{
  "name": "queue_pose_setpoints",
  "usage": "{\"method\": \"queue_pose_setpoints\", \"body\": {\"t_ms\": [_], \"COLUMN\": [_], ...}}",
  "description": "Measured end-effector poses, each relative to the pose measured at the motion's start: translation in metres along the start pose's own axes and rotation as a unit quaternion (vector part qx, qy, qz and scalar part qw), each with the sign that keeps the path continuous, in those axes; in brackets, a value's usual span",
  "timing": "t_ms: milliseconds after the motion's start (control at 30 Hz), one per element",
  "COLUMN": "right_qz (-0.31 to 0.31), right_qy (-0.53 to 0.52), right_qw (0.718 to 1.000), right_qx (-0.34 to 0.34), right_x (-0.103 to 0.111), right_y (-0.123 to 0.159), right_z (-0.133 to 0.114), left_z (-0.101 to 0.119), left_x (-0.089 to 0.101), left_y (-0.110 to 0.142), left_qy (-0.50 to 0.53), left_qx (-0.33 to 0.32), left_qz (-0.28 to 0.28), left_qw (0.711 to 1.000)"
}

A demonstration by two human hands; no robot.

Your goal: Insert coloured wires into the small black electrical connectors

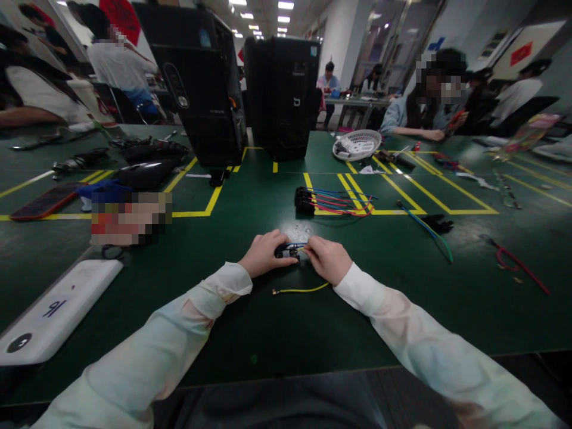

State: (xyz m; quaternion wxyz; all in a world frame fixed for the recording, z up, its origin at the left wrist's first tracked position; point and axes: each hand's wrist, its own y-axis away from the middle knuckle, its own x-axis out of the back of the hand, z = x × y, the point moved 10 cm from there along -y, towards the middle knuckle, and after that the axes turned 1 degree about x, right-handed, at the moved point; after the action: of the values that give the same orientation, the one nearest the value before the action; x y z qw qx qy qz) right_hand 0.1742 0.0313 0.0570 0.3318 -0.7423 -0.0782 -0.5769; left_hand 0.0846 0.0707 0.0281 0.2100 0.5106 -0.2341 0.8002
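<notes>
Both my hands rest on the green table (pixel 268 333), meeting over a small black connector part (pixel 288 251). My left hand (pixel 264 253) curls its fingers round the part's left end. My right hand (pixel 328 260) pinches the right end, where thin wires seem to enter. A loose yellow wire (pixel 300 291) lies just in front of my wrists. Beyond my hands sits a black connector block with a bundle of red and blue wires (pixel 333 201).
A white flat device (pixel 53 313) lies at the left. Two black computer cases (pixel 201 83) (pixel 286 95) stand at the back, with a white basket (pixel 357 145) to their right. Blue-green (pixel 424 226) and red cables (pixel 513 262) lie right. Other people sit around the table.
</notes>
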Motion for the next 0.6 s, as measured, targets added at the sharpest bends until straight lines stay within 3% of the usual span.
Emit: {"method": "queue_pose_setpoints", "body": {"t_ms": [267,600], "right_qz": [0.028,-0.017], "right_qy": [0.072,0.102], "right_qw": [0.994,0.994], "right_qx": [0.076,0.041], "right_x": [0.007,0.000], "right_y": [-0.002,0.000], "right_z": [-0.015,-0.010], "left_z": [0.000,-0.001], "left_x": [0.000,0.000], "left_y": [0.000,0.000], "left_qy": [0.001,-0.006], "left_qx": [0.000,0.004], "left_qz": [0.002,0.006], "left_qw": [1.000,1.000]}}
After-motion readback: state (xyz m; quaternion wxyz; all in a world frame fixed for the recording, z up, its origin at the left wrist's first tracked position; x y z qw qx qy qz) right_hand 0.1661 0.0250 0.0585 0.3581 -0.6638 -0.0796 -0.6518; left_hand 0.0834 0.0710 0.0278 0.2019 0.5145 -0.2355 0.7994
